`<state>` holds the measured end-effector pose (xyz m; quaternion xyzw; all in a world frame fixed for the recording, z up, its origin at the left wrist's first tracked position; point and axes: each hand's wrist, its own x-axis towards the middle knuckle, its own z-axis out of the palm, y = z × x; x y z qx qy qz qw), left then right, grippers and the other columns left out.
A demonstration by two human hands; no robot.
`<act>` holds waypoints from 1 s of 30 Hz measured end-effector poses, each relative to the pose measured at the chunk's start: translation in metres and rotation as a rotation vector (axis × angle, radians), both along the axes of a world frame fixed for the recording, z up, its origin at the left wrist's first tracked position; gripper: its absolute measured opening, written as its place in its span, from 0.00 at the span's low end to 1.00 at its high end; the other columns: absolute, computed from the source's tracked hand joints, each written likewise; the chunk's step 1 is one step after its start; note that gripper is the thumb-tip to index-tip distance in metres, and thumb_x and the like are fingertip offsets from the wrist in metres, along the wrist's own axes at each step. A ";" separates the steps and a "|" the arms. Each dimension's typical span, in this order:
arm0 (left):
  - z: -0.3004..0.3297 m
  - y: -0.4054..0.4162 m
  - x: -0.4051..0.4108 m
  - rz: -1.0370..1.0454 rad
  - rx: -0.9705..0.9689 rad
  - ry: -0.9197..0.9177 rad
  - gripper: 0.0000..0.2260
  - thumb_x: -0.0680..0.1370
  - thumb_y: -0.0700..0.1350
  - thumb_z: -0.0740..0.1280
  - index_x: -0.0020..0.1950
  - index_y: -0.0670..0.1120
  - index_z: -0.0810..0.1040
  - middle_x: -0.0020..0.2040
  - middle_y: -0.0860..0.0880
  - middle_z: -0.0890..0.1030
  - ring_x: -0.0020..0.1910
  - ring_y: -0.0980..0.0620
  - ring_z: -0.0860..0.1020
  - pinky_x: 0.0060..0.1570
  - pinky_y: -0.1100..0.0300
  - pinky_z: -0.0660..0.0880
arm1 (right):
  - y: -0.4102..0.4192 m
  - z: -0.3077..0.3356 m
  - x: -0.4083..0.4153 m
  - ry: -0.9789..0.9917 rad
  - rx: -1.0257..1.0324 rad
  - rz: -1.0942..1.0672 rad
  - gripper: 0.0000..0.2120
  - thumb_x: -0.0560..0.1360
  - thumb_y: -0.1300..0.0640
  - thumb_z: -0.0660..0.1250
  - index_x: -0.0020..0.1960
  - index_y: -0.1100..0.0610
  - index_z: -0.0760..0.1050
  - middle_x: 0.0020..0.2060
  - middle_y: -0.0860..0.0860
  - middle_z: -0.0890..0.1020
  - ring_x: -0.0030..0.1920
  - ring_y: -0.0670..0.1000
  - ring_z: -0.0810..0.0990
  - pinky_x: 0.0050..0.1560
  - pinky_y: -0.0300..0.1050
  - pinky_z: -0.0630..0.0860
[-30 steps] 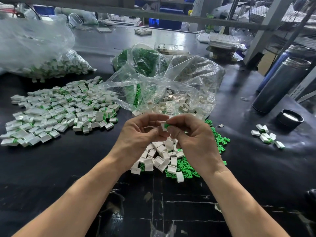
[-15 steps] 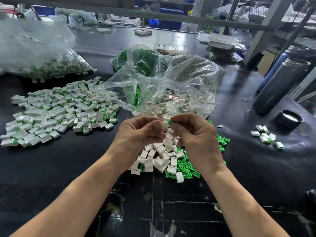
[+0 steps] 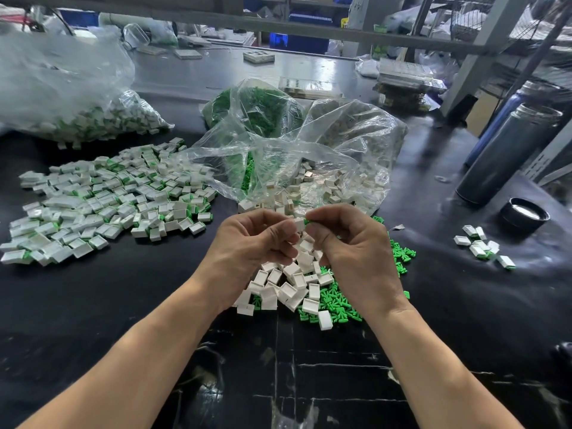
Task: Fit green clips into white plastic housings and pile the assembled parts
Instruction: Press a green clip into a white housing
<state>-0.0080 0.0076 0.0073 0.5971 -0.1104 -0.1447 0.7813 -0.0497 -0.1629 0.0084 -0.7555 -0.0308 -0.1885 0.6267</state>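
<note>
White housing (image 3: 299, 224) sits pinched in the left hand (image 3: 253, 243) above the counter's (image 3: 93, 305) near middle, while the right hand (image 3: 346, 243) pinches a green clip (image 3: 307, 222) at its open end. Insertion looks under way; next, likely, pressing it home, then dropping the part on the assembled pile (image 3: 102, 202) toward the left edge.

Left of the loose housings (image 3: 288, 283), bare black table (image 3: 117, 305) runs to the assembled pile (image 3: 102, 199), and the strip nearer the person is bare too. Behind the housings an open bag (image 3: 309, 156) blocks the way; green clips (image 3: 337, 301) lie against their right side. Farther right stand a flask (image 3: 507, 153), a cap (image 3: 525, 214) and a few assembled parts (image 3: 483, 247).
</note>
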 end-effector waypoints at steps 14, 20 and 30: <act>0.002 0.000 -0.003 0.006 0.164 -0.188 0.09 0.73 0.40 0.74 0.51 0.39 0.83 0.39 0.45 0.84 0.36 0.49 0.81 0.38 0.59 0.82 | -0.005 0.004 -0.001 0.048 -0.053 0.034 0.10 0.77 0.63 0.74 0.51 0.48 0.84 0.38 0.42 0.86 0.35 0.40 0.81 0.37 0.33 0.76; 0.001 0.001 -0.002 0.002 0.165 -0.197 0.09 0.73 0.43 0.75 0.51 0.40 0.83 0.39 0.43 0.84 0.36 0.47 0.81 0.39 0.57 0.81 | -0.005 0.004 0.000 0.127 0.132 0.088 0.04 0.77 0.65 0.74 0.48 0.57 0.84 0.35 0.50 0.85 0.33 0.48 0.81 0.32 0.41 0.80; -0.002 0.002 -0.004 0.054 0.308 -0.339 0.04 0.76 0.36 0.75 0.47 0.44 0.84 0.38 0.45 0.84 0.35 0.49 0.80 0.38 0.59 0.80 | -0.001 -0.001 -0.001 0.066 -0.190 -0.016 0.10 0.76 0.63 0.75 0.43 0.48 0.83 0.35 0.44 0.84 0.32 0.45 0.81 0.34 0.42 0.80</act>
